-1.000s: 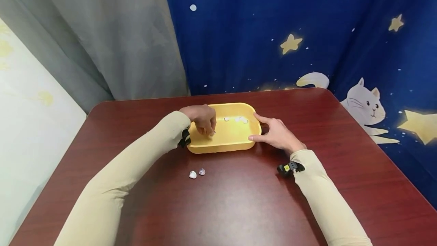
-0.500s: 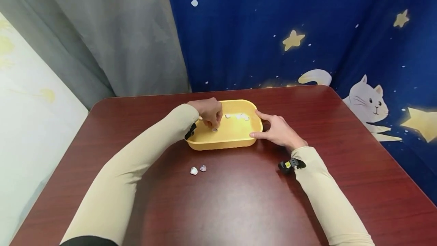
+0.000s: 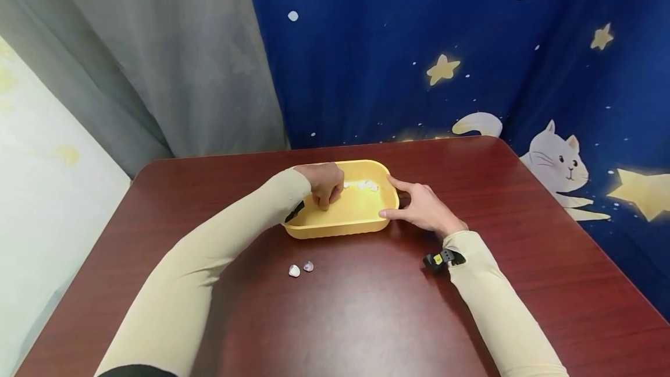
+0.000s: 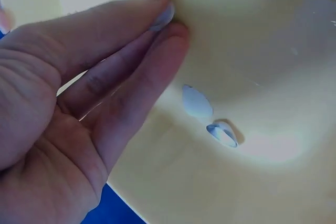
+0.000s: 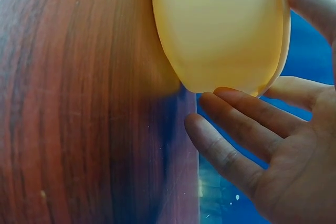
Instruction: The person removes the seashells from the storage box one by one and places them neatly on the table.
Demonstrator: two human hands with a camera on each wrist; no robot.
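Observation:
My left hand (image 3: 325, 184) reaches down into a yellow plastic tray (image 3: 340, 230). In the left wrist view, its thumb and fingertips pinch a small pale seashell (image 4: 166, 18). Two more shells lie on the tray floor beyond the fingers: a whitish oval shell (image 4: 197, 102) and a cupped shell with a bluish inside (image 4: 222, 134). My right hand (image 3: 426, 208) grips the tray's right end, thumb at the near side and fingers at the far side. Several pale shells (image 3: 368, 185) lie toward the tray's right rear, partly lost in glare.
On the dark red wooden table (image 3: 366, 307), a white shell (image 3: 294, 271) and a purplish shell (image 3: 309, 266) lie in front of the tray. A grey curtain (image 3: 209, 63) and a blue starry curtain (image 3: 366, 45) hang behind the table's far edge.
My left hand has moved a little to the right inside the tray. A shell visible under its fingertips half a second ago no longer shows in the head view. The right hand keeps its hold.

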